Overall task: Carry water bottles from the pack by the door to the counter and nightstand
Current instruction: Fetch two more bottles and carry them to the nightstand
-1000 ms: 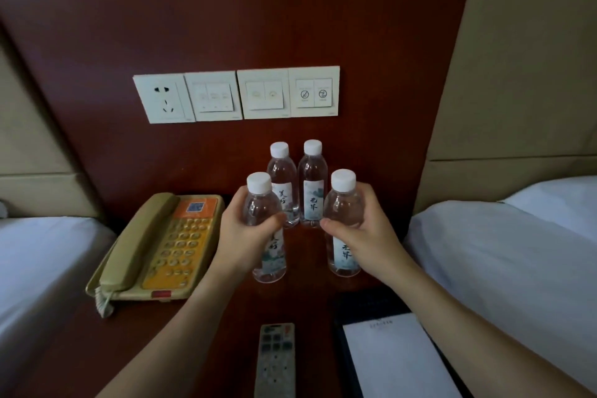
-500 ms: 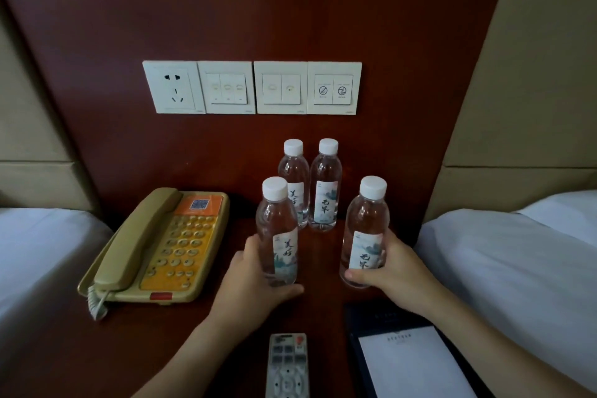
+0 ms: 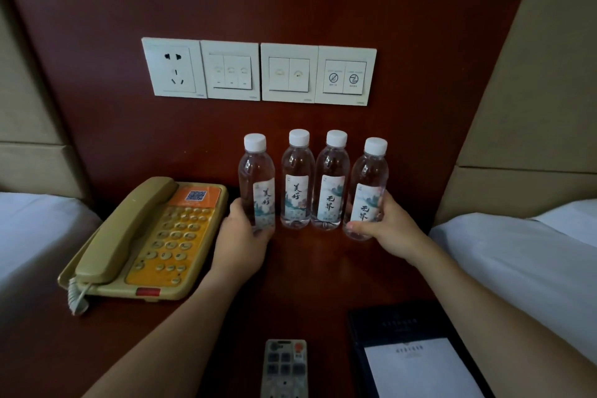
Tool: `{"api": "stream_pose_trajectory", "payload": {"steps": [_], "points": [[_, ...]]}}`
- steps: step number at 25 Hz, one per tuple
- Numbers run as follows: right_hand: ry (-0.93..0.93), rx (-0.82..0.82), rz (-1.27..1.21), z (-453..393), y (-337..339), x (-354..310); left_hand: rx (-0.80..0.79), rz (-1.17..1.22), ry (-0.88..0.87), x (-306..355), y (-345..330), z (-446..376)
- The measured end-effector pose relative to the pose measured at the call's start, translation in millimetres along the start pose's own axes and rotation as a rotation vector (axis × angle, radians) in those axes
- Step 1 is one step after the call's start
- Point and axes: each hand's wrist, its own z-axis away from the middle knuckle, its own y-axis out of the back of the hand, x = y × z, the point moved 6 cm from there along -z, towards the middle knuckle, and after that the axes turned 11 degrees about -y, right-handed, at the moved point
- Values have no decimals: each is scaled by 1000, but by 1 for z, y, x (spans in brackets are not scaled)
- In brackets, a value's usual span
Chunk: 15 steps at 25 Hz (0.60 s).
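Note:
Several clear water bottles with white caps stand in a row at the back of the dark wooden nightstand [image 3: 307,271], against the wall panel. My left hand [image 3: 242,236] grips the leftmost bottle [image 3: 256,178] near its base. My right hand [image 3: 384,229] holds the rightmost bottle [image 3: 370,181] low down, thumb across its front. Between them two middle bottles [image 3: 297,178] [image 3: 332,178] stand untouched. All are upright with their labels facing me.
A beige and orange telephone [image 3: 148,236] takes up the nightstand's left side. A remote control [image 3: 284,368] lies at the front, a dark notepad folder [image 3: 416,355] at the front right. White beds [image 3: 517,255] flank both sides. Wall switches [image 3: 258,71] sit above the bottles.
Both hands have pushed their bottles back and apart, from in front of the rear pair to either end of it, forming one row. The camera has moved closer.

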Motion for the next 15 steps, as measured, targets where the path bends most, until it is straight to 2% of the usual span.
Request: {"api": "stream_pose_trajectory", "payload": {"steps": [15], "points": [[10, 47, -48, -13, -3, 2, -137, -74, -36, -15, -15, -23]]}}
